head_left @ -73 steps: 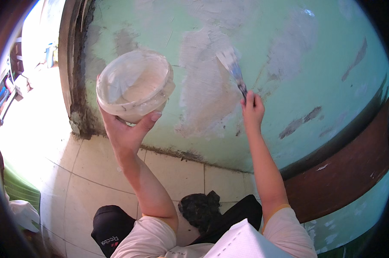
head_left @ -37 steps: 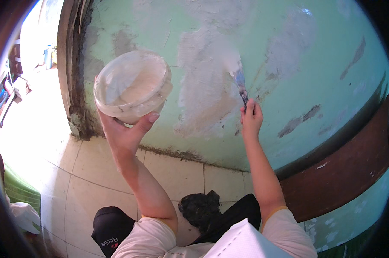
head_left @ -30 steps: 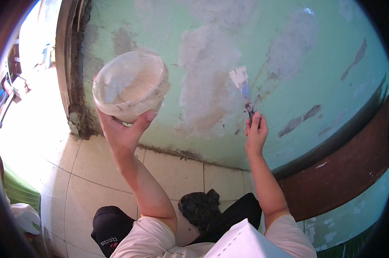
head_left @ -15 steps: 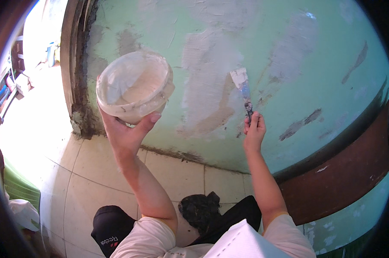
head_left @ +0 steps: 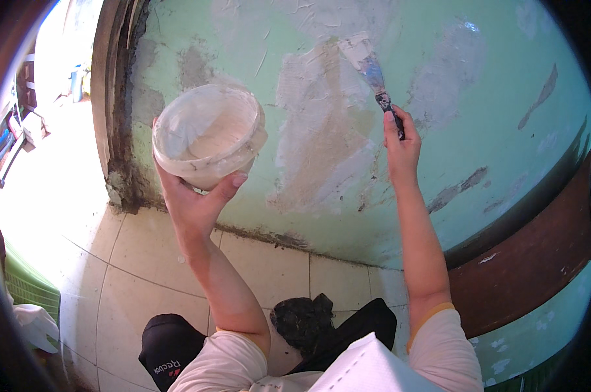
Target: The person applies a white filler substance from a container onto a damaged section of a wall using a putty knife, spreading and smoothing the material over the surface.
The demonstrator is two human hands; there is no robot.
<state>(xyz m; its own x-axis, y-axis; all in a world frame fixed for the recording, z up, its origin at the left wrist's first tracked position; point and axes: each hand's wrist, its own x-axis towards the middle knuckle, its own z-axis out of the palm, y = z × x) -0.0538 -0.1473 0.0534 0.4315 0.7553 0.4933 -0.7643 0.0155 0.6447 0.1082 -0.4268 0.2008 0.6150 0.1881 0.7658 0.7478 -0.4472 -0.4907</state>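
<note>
My left hand (head_left: pixel 201 206) grips a translucent plastic tub (head_left: pixel 207 163) from below, its thumb against the near side. Pale, creamy filler (head_left: pixel 227 134) coats the tub's inside. In my right hand (head_left: pixel 402 140) is a putty knife (head_left: pixel 372 72) with a dark, smeared handle; its wide blade carries white filler and lies at or very near the wall. The green wall (head_left: pixel 387 222) bears a large whitish patch (head_left: pixel 308 140), with a damper beige band running up through it to just left of the blade. Whether the blade touches the wall I cannot tell.
A worn door frame (head_left: pixel 116 111) edges the wall at left, beside a bright opening. Tiled floor (head_left: pixel 152 248) lies below. Between my knees sits a crumpled black bag (head_left: pixel 302 323). A dark brown panel (head_left: pixel 517 274) runs along the lower right, and a green striped thing (head_left: pixel 31 284) stands at lower left.
My right hand has moved the putty knife up the wall. The beige band on the patch now reaches higher. The tub in my left hand has shifted slightly right and down.
</note>
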